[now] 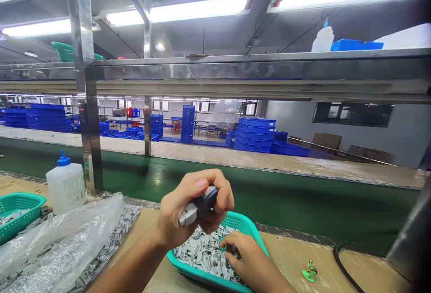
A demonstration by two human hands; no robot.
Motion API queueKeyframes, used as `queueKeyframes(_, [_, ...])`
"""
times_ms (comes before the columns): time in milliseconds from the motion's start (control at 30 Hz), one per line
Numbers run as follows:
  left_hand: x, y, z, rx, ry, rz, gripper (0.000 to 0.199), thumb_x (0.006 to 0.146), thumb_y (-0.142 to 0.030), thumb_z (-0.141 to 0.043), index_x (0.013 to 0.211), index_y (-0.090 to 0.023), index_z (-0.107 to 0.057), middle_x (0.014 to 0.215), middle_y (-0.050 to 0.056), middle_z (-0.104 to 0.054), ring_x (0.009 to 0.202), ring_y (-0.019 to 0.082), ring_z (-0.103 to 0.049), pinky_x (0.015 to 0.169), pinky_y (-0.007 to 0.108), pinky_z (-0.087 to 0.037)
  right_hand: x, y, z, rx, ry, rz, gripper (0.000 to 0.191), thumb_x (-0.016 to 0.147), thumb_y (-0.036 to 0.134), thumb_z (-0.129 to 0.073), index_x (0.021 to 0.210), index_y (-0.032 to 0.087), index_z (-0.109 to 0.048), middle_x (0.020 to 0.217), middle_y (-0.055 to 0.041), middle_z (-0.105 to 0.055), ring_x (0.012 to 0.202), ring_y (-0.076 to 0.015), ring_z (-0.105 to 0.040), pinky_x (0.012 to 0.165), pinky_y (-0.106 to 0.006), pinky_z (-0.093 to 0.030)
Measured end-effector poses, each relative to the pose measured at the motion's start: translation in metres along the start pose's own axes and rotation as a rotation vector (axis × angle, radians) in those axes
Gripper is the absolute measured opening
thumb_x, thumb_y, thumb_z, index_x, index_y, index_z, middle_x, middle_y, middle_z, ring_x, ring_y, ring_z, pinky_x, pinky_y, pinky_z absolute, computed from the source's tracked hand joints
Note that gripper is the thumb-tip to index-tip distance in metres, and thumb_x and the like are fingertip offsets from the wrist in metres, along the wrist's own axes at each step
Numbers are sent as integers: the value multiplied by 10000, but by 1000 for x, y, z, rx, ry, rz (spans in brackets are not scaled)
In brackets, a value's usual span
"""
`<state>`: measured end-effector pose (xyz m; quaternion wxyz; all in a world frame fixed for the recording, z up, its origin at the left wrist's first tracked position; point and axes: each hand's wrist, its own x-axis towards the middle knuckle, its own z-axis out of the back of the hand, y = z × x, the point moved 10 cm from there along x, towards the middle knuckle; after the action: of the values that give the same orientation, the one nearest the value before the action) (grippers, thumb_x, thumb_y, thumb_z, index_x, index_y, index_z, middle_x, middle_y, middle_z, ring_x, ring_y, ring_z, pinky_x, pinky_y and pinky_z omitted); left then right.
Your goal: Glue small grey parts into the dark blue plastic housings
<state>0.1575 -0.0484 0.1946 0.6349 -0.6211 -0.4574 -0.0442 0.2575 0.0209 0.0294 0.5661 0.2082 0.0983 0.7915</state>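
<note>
My left hand is raised over the far left side of a green basket, its fingers wrapped round a dark and light-grey device. Small grey plastic parts fill much of the green basket. Inside the basket's right side, my right hand reaches down among the parts with curled fingers. Whether it pinches a part is too small to tell.
At the left lie a clear plastic bag over more grey parts, a white bottle with a blue cap and another green basket. A metal post stands behind. On the right are a small green-and-brass item and a black cable.
</note>
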Motion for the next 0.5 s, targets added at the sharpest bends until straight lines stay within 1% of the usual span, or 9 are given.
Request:
queueKeyframes(233, [-2,3,-2,106,-9,15,275,757,-339,-364,630,-117,-464,593,15,-389,429,67,-298,384,212,-190,-2,-4,0,41,-37,21,181,718,114,-439,809,173,-585,825,-40,-581,831,-203,-526,733,-312,-413])
queueKeyframes(500, [-3,10,-5,127,4,44,277,758,-340,-353,637,-122,-473,582,16,-383,425,73,-297,377,214,-198,0,-4,-1,46,-39,24,179,718,117,-444,817,171,-584,829,-43,-580,822,-202,-519,733,-316,-411])
